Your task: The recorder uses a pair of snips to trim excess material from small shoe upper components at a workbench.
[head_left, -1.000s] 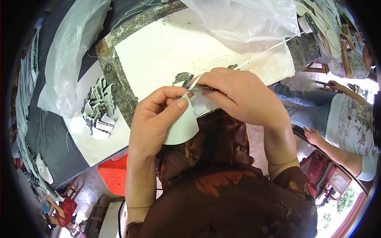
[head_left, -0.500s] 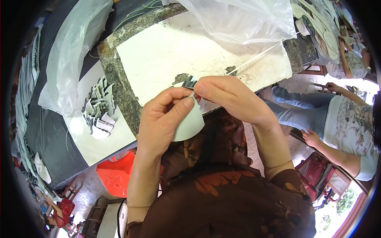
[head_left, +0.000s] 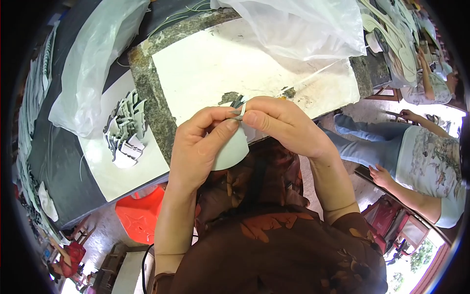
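A pale grey-green curved piece of sheet material (head_left: 232, 151) hangs from my left hand (head_left: 198, 142), pinched between thumb and fingers near its upper edge. Right beside it, my right hand (head_left: 284, 122) is closed, thumb against forefinger, on a narrow strip (head_left: 237, 114) at that same edge. The fingertips of both hands nearly meet there and hide part of the strip. Just past the fingertips, small dark strips (head_left: 237, 101) lie at the near edge of a worn white board (head_left: 205, 63).
A pile of small grey-and-white cut pieces (head_left: 126, 130) lies on a white sheet (head_left: 105, 179) at left. Clear plastic bags (head_left: 90, 63) sit on the dark table (head_left: 54, 181). Below it stands a red stool (head_left: 137, 218). At right, another person in jeans (head_left: 372, 139) is close by.
My right thumb has come lower along the piece's upper edge, and the narrow strip shows more between my fingertips. The piece has risen slightly in view. Both hands keep their grip.
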`<state>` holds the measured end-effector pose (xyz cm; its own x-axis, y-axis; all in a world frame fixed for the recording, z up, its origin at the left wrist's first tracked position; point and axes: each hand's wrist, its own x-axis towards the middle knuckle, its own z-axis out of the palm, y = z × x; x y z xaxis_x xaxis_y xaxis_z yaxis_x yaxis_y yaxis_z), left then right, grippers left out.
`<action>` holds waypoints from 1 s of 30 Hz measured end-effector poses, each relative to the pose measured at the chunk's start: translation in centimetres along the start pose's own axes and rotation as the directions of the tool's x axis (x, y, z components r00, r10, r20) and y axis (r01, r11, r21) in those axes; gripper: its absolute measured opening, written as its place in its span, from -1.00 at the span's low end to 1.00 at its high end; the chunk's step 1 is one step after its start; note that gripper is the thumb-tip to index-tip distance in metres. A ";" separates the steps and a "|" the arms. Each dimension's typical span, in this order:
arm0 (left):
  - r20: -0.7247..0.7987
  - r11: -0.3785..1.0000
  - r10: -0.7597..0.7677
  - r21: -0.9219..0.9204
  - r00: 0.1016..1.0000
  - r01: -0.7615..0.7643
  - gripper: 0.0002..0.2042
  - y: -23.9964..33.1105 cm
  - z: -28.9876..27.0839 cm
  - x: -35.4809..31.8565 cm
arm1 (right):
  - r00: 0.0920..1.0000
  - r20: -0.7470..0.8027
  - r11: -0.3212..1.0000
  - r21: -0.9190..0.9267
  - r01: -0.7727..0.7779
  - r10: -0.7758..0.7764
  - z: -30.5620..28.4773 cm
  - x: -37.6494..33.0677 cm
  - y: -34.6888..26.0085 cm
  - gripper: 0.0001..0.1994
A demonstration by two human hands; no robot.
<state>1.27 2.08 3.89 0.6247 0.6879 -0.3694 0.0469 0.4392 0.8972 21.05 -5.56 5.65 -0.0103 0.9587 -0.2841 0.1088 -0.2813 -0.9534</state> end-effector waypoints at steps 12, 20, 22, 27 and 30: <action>-0.003 0.999 0.037 0.019 0.999 -0.036 -0.77 0.0 -0.7 0.0 | 0.987 -0.048 0.909 0.399 -0.123 0.155 0.3 0.4 0.0 -0.75; 0.096 0.998 0.060 -0.042 0.994 -0.056 -0.43 1.5 -1.0 -0.5 | 0.986 -0.071 0.943 0.310 -0.124 0.153 1.3 1.2 0.0 -0.82; 0.055 0.991 0.001 -0.134 0.999 0.007 -0.52 1.2 -2.4 0.0 | 0.983 -0.139 0.954 0.289 -0.078 0.123 1.2 1.1 -0.1 -0.83; 0.061 0.999 -0.013 0.036 0.998 0.010 -0.74 0.4 -4.9 -1.8 | 0.970 -0.236 0.966 0.260 0.011 0.052 2.0 1.4 -0.4 -0.86; 0.013 0.984 0.007 0.178 1.000 -0.010 -0.85 0.1 -5.0 -3.3 | 0.965 -0.254 0.986 0.163 -0.023 0.065 3.0 1.2 -1.3 -0.86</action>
<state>-4.67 2.70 4.05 0.6352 0.6836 -0.3596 0.1792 0.3224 0.9295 17.86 -4.16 6.27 0.2495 0.9174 -0.3100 -0.0543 -0.3063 -0.9504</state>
